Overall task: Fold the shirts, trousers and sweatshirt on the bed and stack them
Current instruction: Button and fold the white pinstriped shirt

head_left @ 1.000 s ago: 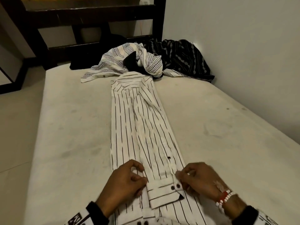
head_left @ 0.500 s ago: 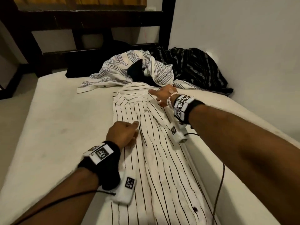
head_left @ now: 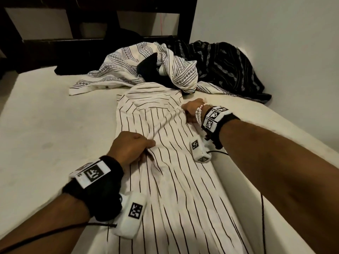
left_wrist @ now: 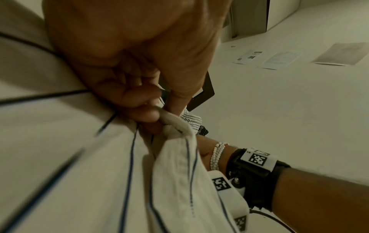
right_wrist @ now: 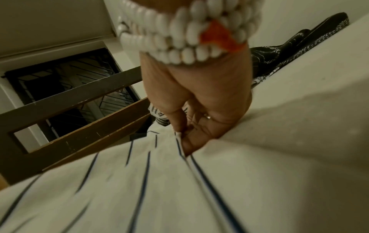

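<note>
Striped shirt (head_left: 165, 162) lies lengthways down the middle of the bed (head_left: 45, 116), folded into a long narrow band, collar end toward 12 o'clock, hem end running off the frame at 6. Left hand (head_left: 129, 147) sits on the shirt's left side about mid-length, at roughly 9 o'clock of the band; the left wrist view shows thumb and curled fingers (left_wrist: 143, 116) pinching a raised fold of the striped cloth. Right hand (head_left: 190, 111) is further up, at the shirt's right edge near the shoulder, about 2 o'clock from the left hand; the right wrist view shows thumb and fingers (right_wrist: 189, 141) nipped on the cloth's edge there. Hands well apart, each clamped on the same shirt. White bead bracelet (head_left: 199, 114) on the right wrist. Beyond the collar, at 12 o'clock, a heap of unfolded clothes: a white patterned shirt (head_left: 128, 70) crumpled with a black garment (head_left: 148, 69) partly wrapped inside it, touching the striped shirt's collar end. At 1 to 2 o'clock, against the wall (head_left: 275, 43), a dark patterned garment (head_left: 229, 66) lies bunched. Another black item (head_left: 73, 69) sits at 11 o'clock by the dark bed frame (head_left: 55, 43); what it is cannot be told. No folded stack in view.
</note>
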